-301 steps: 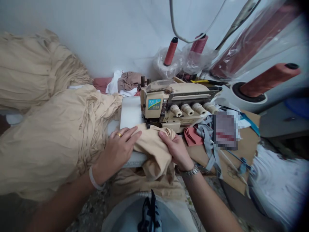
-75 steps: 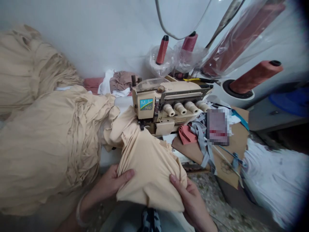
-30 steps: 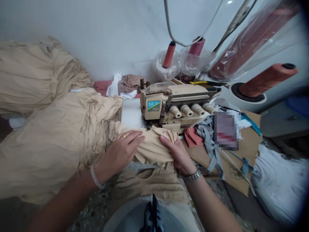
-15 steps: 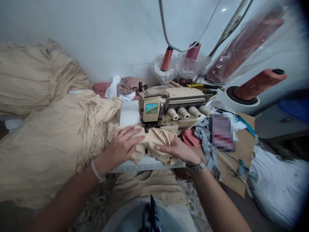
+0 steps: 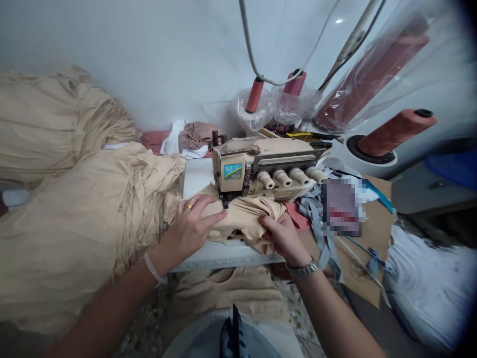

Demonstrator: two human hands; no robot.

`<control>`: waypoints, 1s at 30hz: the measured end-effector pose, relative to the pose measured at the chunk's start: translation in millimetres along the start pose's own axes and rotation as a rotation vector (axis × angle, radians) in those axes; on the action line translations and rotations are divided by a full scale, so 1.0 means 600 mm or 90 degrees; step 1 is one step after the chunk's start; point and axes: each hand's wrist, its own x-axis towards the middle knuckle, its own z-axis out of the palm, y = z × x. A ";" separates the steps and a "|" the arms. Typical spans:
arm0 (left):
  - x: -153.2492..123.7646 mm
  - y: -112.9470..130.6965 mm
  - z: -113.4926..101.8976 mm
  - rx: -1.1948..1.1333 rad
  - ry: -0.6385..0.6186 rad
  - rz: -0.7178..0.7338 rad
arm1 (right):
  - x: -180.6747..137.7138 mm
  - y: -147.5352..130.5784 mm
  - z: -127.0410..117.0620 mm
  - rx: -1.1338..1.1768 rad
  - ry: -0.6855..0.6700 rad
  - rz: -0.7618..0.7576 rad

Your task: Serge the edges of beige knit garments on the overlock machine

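A beige overlock sewing machine [image 5: 268, 164] stands before me, with a piece of beige fabric [image 5: 242, 214] under its presser foot area. My left hand [image 5: 190, 223], wearing a ring, is at the left of the foot; its fingers are curled on the fabric, with the thumb near the needle. My right hand [image 5: 285, 236] grips the gathered right end of the fabric between thumb and fingers. Between the hands the cloth is stretched in folds, its front edge hanging near the table edge. The fingertips of both hands are partly hidden by cloth.
Large heaps of beige cloth [image 5: 74, 223] fill the left. Thread cones [image 5: 397, 132] stand behind and right of the machine. Cloth strips [image 5: 316, 214] and cardboard [image 5: 357, 263] lie to the right, beyond them a white cloth pile [image 5: 432, 278]. More beige cloth [image 5: 231, 293] lies over my lap.
My right hand has closed more tightly on the fabric and moved slightly right, bunching its end. The left fingers, flatter before, have curled in. The cloth has shifted and pulled straighter between the hands.
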 end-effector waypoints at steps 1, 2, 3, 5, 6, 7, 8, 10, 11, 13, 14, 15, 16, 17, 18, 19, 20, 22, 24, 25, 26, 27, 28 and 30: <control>-0.002 0.007 0.001 0.008 0.008 -0.004 | -0.002 -0.002 0.001 -0.002 -0.002 -0.018; -0.004 0.014 0.002 0.010 0.011 -0.007 | -0.003 -0.004 0.001 -0.002 -0.014 -0.034; -0.008 0.021 0.004 0.010 0.011 -0.008 | -0.005 -0.006 0.000 -0.004 -0.028 -0.046; -0.014 0.032 0.006 0.006 0.010 -0.006 | -0.006 -0.006 -0.008 -0.015 -0.051 -0.053; -0.016 0.035 0.007 0.006 0.013 -0.005 | -0.005 -0.005 -0.013 -0.024 -0.058 -0.051; -0.016 0.035 0.009 0.007 0.020 -0.003 | -0.004 -0.004 -0.018 -0.036 -0.062 -0.047; -0.016 0.034 0.010 0.007 0.027 0.001 | -0.002 -0.004 -0.022 -0.049 -0.061 -0.045; -0.012 0.027 0.013 0.004 0.038 0.011 | 0.002 -0.004 -0.026 -0.069 -0.050 -0.055; -0.009 0.022 0.015 0.003 0.038 0.015 | 0.003 -0.004 -0.026 -0.072 -0.037 -0.066; -0.005 0.012 0.017 -0.004 0.032 0.020 | 0.006 -0.005 -0.024 -0.068 -0.015 -0.089; -0.005 0.007 0.018 -0.012 0.028 0.022 | 0.006 -0.006 -0.024 -0.063 -0.006 -0.099; -0.005 0.004 0.019 -0.024 0.025 0.025 | 0.006 -0.005 -0.024 -0.062 0.001 -0.105; -0.007 0.002 0.019 -0.038 0.022 0.028 | 0.005 -0.003 -0.026 -0.064 0.007 -0.109; -0.008 0.000 0.018 -0.052 0.020 0.033 | 0.004 -0.001 -0.029 -0.070 0.015 -0.114; -0.009 -0.002 0.017 -0.067 0.016 0.038 | 0.003 0.002 -0.032 -0.080 0.022 -0.116; -0.009 -0.005 0.015 -0.080 0.010 0.041 | 0.002 0.006 -0.037 -0.092 0.030 -0.118; -0.007 -0.010 0.013 -0.093 0.004 0.042 | 0.000 0.009 -0.041 -0.107 0.037 -0.121; 0.003 -0.028 0.010 -0.119 -0.001 0.042 | -0.002 0.013 -0.050 -0.145 0.048 -0.132; 0.017 -0.053 0.007 -0.143 0.004 0.044 | -0.005 0.013 -0.057 -0.210 0.051 -0.156; 0.024 -0.066 0.006 -0.155 0.013 0.042 | -0.007 0.012 -0.060 -0.257 0.050 -0.171; 0.029 -0.078 0.004 -0.163 0.025 0.034 | -0.010 0.009 -0.064 -0.316 0.051 -0.185; 0.030 -0.086 0.003 -0.163 0.035 0.017 | -0.013 0.007 -0.069 -0.386 0.058 -0.194; 0.028 -0.090 0.003 -0.153 0.041 -0.012 | -0.018 0.004 -0.076 -0.464 0.075 -0.198; 0.013 -0.084 0.004 -0.094 0.029 -0.079 | -0.032 0.000 -0.094 -0.626 0.130 -0.187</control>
